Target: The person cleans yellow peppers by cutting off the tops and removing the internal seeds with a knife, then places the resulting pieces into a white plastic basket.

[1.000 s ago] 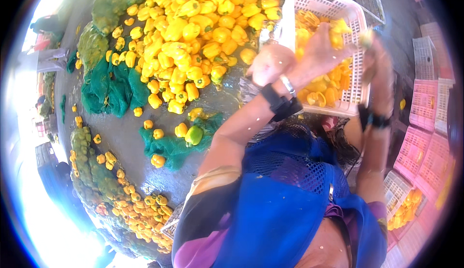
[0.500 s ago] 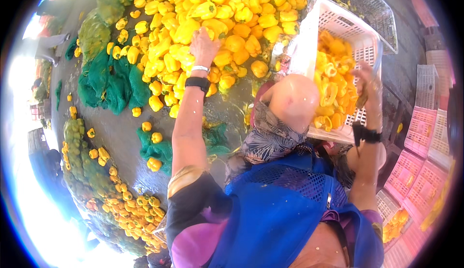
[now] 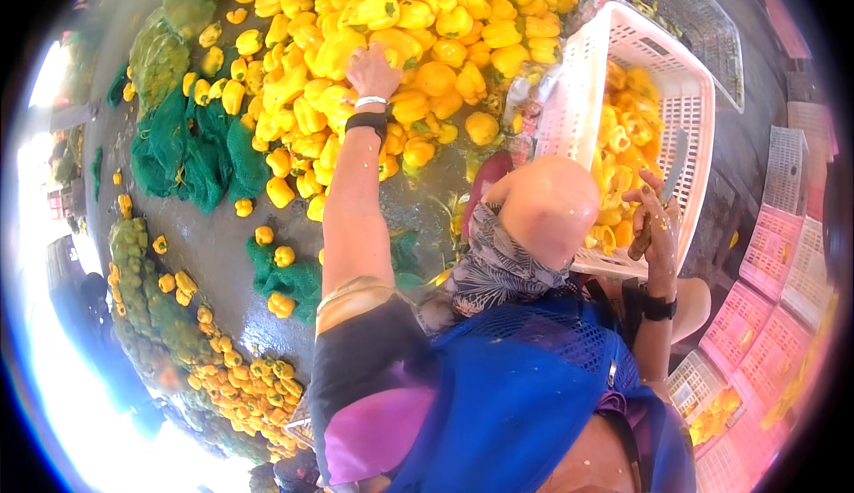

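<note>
My left hand (image 3: 374, 75) reaches into a big heap of yellow bell peppers (image 3: 418, 12), its fingers curled against one pepper; the fingertips are partly hidden. Over the near right part of a white plastic crate (image 3: 707, 137), my right hand (image 3: 658, 230) is closed round the brownish handle of a knife (image 3: 679, 162), whose blade points up and away from me. Cut yellow pepper pieces (image 3: 614, 146), some of them ring-shaped, fill the lower part of the crate below that hand.
Green net bags (image 3: 191, 155) lie left of the heap among loose peppers. Filled net sacks (image 3: 142, 279) line the far left. A grey crate (image 3: 685, 12) stands behind the white one. Pink crates (image 3: 774, 244) are stacked at right. My bare knee (image 3: 556, 204) is beside the white crate.
My right hand has come nearer to me, and the knife blade now shows clearly. My left hand stays at almost the same spot on the heap. The view has shifted slightly.
</note>
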The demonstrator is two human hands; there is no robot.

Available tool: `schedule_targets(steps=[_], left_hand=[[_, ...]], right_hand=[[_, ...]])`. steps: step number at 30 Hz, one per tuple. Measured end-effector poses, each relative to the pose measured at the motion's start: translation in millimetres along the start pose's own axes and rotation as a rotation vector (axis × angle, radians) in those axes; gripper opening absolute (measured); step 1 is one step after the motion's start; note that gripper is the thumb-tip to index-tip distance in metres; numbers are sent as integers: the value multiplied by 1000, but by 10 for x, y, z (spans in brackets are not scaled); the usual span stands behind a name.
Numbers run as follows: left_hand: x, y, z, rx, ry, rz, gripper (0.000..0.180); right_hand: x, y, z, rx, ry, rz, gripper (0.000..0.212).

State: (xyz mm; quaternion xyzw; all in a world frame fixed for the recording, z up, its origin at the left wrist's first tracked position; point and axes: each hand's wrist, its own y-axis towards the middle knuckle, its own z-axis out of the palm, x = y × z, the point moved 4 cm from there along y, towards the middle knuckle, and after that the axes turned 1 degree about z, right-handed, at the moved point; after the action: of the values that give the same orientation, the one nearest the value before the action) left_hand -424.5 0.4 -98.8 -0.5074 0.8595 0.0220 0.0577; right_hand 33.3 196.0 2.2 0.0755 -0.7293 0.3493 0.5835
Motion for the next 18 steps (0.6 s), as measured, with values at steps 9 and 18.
schedule_targets(steps=[9,18], left_hand=[[-1118,-939,-771,258,-1824,36,66],[-2255,-2100,-1861,366,-1702,608,64]], right_hand=[[581,-160,525,189,89,-145,42],[768,-455,562,322,469,-160,41]])
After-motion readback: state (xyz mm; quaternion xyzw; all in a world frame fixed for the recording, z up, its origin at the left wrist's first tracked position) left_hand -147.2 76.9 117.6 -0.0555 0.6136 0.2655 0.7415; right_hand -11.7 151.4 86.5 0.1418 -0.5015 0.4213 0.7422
